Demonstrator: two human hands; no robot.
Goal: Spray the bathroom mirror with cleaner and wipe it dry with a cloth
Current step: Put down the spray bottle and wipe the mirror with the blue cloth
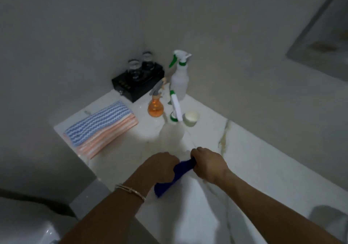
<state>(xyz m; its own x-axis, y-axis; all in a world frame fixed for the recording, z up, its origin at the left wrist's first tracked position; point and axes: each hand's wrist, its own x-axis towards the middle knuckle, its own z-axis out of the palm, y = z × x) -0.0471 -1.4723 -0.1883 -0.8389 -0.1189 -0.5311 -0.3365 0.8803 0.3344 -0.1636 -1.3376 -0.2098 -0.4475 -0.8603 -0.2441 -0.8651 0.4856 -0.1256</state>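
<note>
At the bottom centre of the frame, two bare forearms reach out over the marble counter. The left hand, with a thin bracelet on its wrist, curls its fingers round the lower end of a dark blue cloth. The right hand is closed over the cloth's upper end. The cloth runs bunched between the two fists, just above the countertop.

Just beyond the hands, near the middle of the frame, a clear spray bottle with a green-and-white trigger head stands on the counter. A small white jar sits beside it to the right and an orange bottle to its left. Left of centre lies a stack of striped cloths, blue on top and peach below. Further back, against the wall, stands a white spray bottle, and a black tray with glasses on it fills the corner. Only a dim sliver of the mirror shows at the upper right edge, and I cannot tell whether it is wet.

The step in hand looks like readying the cloth, folding or wringing it. If the glass is unsprayed, the next move calls for one hand to let go, take a spray bottle by its neck and turn towards the mirror. Which bottle holds the cleaner cannot be told.
</note>
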